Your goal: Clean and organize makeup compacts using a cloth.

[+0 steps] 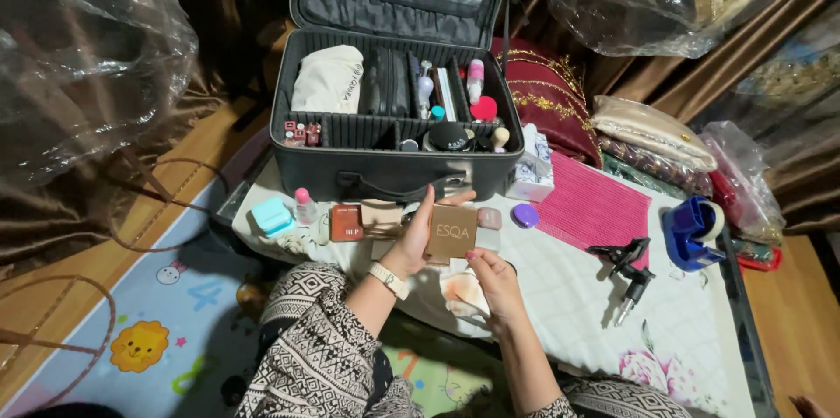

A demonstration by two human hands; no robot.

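Observation:
My left hand (415,238) holds a flat tan square compact (451,233) upright over the low table, thumb on its left edge and fingers over its top. A pale watch sits on that wrist. My right hand (492,282) is just below the compact, fingertips touching its lower right corner. Under the hands lies a pale tissue or pad (462,294). Right behind them stands an open black makeup case (394,168) packed with bottles, brushes and a white pouch.
On the white floral cloth (691,339) lie a brown square compact (346,222), a teal case (272,216), a small pink bottle (304,205), a purple lid (525,215), a pink mat (592,205), black clips (626,259) and a blue tape dispenser (691,230). Plastic-wrapped fabrics surround.

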